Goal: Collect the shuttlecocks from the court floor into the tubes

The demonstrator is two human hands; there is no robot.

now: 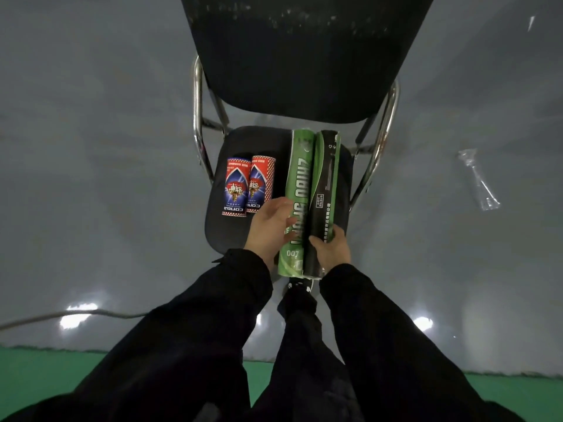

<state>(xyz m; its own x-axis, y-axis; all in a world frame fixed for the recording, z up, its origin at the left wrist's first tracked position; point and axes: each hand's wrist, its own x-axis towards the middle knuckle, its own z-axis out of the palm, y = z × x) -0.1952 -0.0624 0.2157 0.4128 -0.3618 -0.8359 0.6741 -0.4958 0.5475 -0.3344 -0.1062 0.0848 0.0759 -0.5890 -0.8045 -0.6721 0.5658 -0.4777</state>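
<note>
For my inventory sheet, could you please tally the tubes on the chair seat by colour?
Red and blue short tubes: 2
Green long tube: 1
Black long tube: 1
Total: 4

Dim, flat overhead light. Bright lamp glare spots sit on the glossy grey floor (91,147) near the lower edges. Wide-angle distortion bends the frame's edges; detail looks soft.
</note>
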